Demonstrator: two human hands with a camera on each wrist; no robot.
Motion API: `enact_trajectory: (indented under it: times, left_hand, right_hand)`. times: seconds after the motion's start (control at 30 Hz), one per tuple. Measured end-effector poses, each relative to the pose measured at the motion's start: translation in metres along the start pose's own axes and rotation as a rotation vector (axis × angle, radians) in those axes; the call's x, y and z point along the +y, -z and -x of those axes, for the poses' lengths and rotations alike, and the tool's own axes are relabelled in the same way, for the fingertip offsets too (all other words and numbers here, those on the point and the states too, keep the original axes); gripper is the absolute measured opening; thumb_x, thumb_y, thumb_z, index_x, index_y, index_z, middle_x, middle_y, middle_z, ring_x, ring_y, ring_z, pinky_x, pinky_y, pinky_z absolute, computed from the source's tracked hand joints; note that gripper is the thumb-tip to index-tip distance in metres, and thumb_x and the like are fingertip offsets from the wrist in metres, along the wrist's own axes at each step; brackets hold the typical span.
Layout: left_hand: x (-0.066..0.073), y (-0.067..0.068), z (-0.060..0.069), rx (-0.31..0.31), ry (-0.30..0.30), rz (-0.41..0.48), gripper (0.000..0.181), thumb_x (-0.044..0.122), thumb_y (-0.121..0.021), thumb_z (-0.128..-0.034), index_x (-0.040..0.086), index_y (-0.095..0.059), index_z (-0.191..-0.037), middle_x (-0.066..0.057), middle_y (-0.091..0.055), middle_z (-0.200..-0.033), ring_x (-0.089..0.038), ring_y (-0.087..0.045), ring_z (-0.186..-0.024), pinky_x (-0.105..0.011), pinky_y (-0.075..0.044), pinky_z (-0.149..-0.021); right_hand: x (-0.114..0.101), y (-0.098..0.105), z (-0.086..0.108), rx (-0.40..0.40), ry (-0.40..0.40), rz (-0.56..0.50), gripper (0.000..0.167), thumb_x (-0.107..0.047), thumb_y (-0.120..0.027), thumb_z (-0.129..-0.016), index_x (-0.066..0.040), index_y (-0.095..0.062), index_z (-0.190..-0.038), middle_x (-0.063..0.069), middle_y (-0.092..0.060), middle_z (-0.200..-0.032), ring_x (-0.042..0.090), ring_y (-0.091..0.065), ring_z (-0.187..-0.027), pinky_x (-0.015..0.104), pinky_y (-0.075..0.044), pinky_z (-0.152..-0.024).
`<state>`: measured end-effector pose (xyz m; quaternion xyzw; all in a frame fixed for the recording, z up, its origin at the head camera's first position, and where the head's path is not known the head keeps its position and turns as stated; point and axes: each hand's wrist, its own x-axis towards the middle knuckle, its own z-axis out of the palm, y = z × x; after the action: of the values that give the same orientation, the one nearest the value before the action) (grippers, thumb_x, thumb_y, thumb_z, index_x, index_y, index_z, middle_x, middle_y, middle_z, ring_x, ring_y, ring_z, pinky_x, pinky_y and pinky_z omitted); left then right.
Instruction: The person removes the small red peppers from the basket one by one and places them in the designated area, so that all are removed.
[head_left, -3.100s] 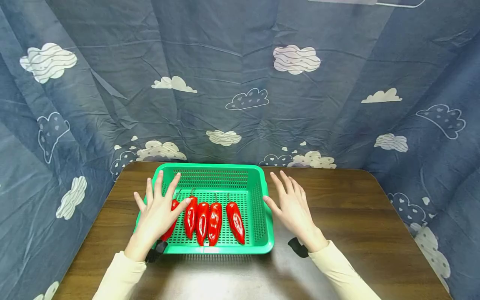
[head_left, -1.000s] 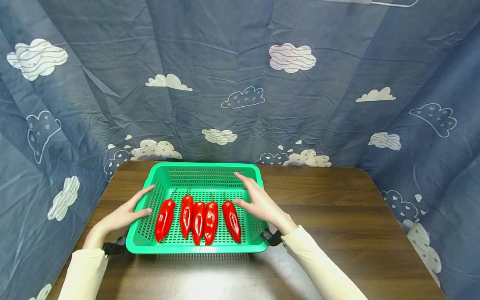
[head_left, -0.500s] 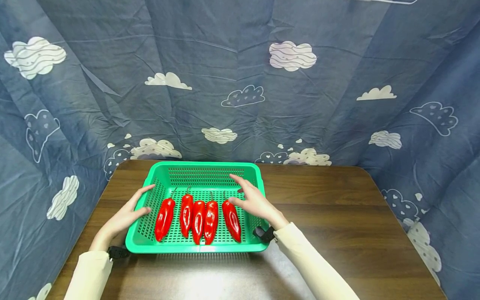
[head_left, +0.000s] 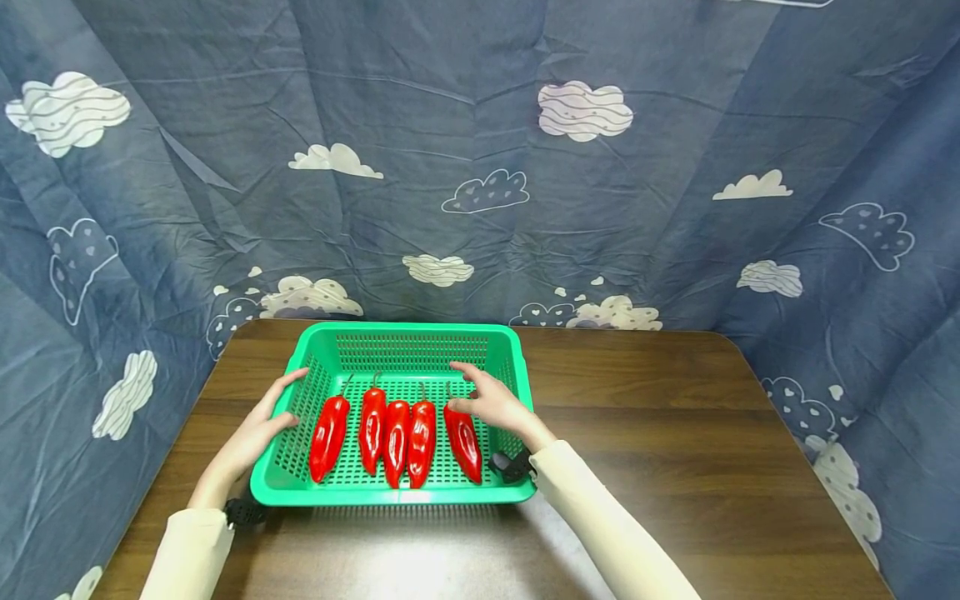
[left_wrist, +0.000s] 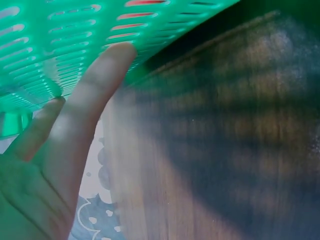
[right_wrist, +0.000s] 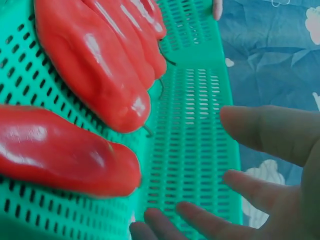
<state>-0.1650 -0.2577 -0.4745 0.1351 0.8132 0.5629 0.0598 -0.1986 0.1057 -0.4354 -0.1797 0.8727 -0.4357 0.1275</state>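
- Your right hand (head_left: 501, 408) is over the right part of the green basket (head_left: 405, 497), inside the rim line; its fingers are spread, with a gap between thumb and fingers, and it holds nothing.
- The rightmost pepper (head_left: 466, 448) lies on the basket floor, below and just left of your right hand; in the head view your thumb overlaps its stem end. The right wrist view shows your fingers apart from it.
- Left of that, three middle peppers (head_left: 397, 444) lie side by side, well within the basket and farther from your right hand.
- The leftmost pepper (head_left: 328, 439) lies by itself near the left wall, inside the basket and to the right of your left hand.
- All five peppers are red and glossy, stems pointing to the far wall.
- Your left hand (head_left: 247, 440) is at the basket's left side, thumb and fingers extended and apart; in the left wrist view a fingertip appears to touch the slotted wall from outside.
- The basket sits on the wooden table (head_left: 637, 450).
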Motion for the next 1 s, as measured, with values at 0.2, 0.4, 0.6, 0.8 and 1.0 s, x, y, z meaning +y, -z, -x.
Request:
enact_trajectory:
  times: [0.2,0.4,0.6,0.8,1.0]
  left_hand:
    - [-0.001,-0.003,-0.002,0.004,-0.008,-0.018,0.072,-0.007,-0.044,-0.0832,0.007,-0.024,-0.150,-0.018,-0.015,-0.155,-0.040,-0.012,-0.136,-0.061,-0.023,-0.096]
    - [-0.001,-0.004,-0.002,0.012,-0.021,-0.038,0.070,-0.008,-0.043,-0.0828,0.005,-0.024,-0.149,-0.019,-0.017,-0.154,-0.039,-0.016,-0.134,-0.049,-0.030,-0.092]
    - [-0.001,-0.003,-0.001,0.009,-0.018,-0.024,0.070,-0.008,-0.042,-0.0831,0.005,-0.023,-0.150,-0.019,-0.015,-0.154,-0.039,-0.014,-0.135,-0.050,-0.031,-0.091]
    - [0.001,-0.003,0.001,0.024,0.017,0.010,0.073,-0.008,-0.043,-0.0809,0.007,-0.024,-0.150,-0.019,-0.016,-0.154,-0.038,-0.018,-0.133,-0.055,-0.023,-0.095]
    - [0.002,-0.003,0.001,0.025,0.035,0.020,0.074,-0.008,-0.044,-0.0806,0.008,-0.023,-0.150,-0.018,-0.015,-0.154,-0.038,-0.018,-0.134,-0.055,-0.023,-0.096]
  right_hand:
    - [0.005,-0.008,-0.002,-0.018,-0.045,0.009,0.061,-0.011,-0.066,-0.083,-0.001,-0.045,-0.139,0.026,-0.048,-0.134,0.041,-0.044,-0.124,0.053,-0.037,-0.097]
    - [0.011,-0.012,-0.004,-0.069,-0.045,0.023,0.059,-0.009,-0.065,-0.082,0.002,-0.047,-0.137,0.024,-0.048,-0.135,0.039,-0.043,-0.125,0.053,-0.034,-0.100]
    - [0.013,-0.015,-0.005,-0.119,-0.066,0.040,0.058,-0.008,-0.065,-0.081,0.002,-0.049,-0.136,0.020,-0.050,-0.135,0.036,-0.045,-0.123,0.049,-0.036,-0.100]
    - [0.015,-0.016,-0.004,-0.153,-0.089,0.046,0.056,-0.008,-0.066,-0.080,-0.001,-0.052,-0.134,0.019,-0.051,-0.135,0.034,-0.046,-0.122,0.046,-0.037,-0.100]
    - [0.015,-0.016,-0.002,-0.166,-0.103,0.105,0.054,-0.010,-0.066,-0.081,-0.003,-0.054,-0.133,0.018,-0.056,-0.127,0.032,-0.051,-0.115,0.045,-0.039,-0.097]
